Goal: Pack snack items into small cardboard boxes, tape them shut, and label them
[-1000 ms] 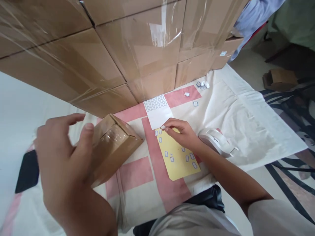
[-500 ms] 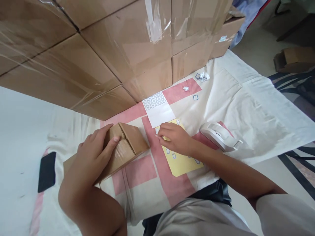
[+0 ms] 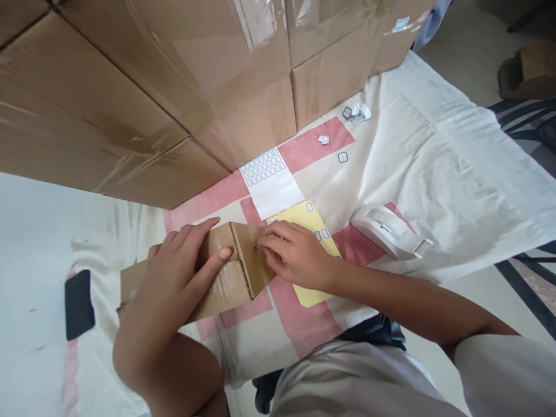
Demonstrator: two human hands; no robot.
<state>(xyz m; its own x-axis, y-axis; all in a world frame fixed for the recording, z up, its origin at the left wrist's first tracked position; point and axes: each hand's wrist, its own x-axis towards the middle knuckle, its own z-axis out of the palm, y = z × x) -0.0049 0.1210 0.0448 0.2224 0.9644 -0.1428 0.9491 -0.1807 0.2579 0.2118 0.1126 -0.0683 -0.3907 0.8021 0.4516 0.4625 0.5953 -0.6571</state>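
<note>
A small cardboard box with a taped top lies at a slant on the cloth. My left hand grips it from above, thumb on the top face and fingers over the far edge. The pinched fingertips of my right hand touch the box's right end face; anything between them is hidden. Under that hand lies a yellow sheet bearing small outlined stickers. Beyond it is a white sheet with rows of the same outlined shapes on its far part.
Large taped cartons form a wall at the back. A white tape dispenser stands to the right. Crumpled sticker scraps and a loose sticker lie at the back right. A black phone-like slab lies at the left.
My right hand has moved left from the yellow sheet to the box's end face. The box, still in my left hand, has shifted slightly right. The view has tilted a little.
</note>
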